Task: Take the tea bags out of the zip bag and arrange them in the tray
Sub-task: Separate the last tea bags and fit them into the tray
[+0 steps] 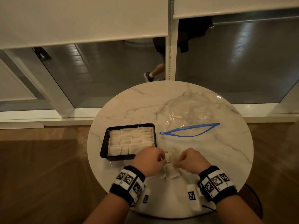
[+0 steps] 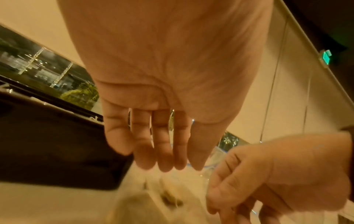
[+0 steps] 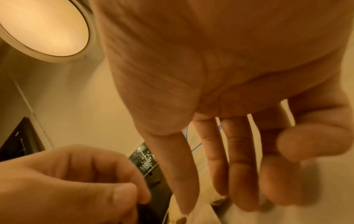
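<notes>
Hands meet over a small clump of tea bags point(image 1: 169, 172) on the round marble table point(image 1: 226, 147) — left hand point(image 1: 148, 160) and right hand point(image 1: 193, 160) both have fingers curled in, seemingly picking at a bag or string between them; the exact grip cannot be told. The black tray point(image 1: 103, 147), nearly full of rows, sits just beyond the left fingers, nearer that hand. The zip bag point(image 1: 189, 113) lies beyond the right fingers, its blue mouth open and running left to right.
</notes>
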### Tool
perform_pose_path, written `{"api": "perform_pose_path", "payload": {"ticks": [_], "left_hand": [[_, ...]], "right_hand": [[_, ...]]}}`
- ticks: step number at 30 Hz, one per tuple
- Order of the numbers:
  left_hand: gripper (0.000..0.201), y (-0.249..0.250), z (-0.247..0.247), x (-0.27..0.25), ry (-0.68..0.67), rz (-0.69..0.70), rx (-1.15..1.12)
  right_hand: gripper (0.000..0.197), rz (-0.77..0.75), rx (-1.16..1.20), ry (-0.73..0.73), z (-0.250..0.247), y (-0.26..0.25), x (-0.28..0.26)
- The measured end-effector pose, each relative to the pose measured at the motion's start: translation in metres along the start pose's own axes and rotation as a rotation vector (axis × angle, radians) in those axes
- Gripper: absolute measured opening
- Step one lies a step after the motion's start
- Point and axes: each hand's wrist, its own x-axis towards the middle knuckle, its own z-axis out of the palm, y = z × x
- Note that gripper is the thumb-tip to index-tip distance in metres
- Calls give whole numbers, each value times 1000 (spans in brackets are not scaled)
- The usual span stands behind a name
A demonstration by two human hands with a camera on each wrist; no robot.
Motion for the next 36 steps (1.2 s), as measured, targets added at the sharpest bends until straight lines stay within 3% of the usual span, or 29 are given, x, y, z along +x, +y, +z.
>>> {"api": "perform_pose_path", "payload": {"ticks": [4, 13, 20, 27, 36], "left_hand": [[21, 10, 21, 2, -53, 8, 49], [26, 7, 30, -1, -54, -14, -25], [30, 3, 21, -3, 57, -69, -338], [3, 0, 9, -4, 211, -58, -591], [6, 6, -3, -13, 322, -136, -909]], "right_hand": [[36, 14, -84, -50, 10, 1, 1], [21, -122, -107, -25, 15, 0, 0], [13, -272, -7, 3, -13, -1, -13], [12, -421, 273, 106, -32, -14, -23], [9, -465, 395, 160, -27, -32, -31]]}}
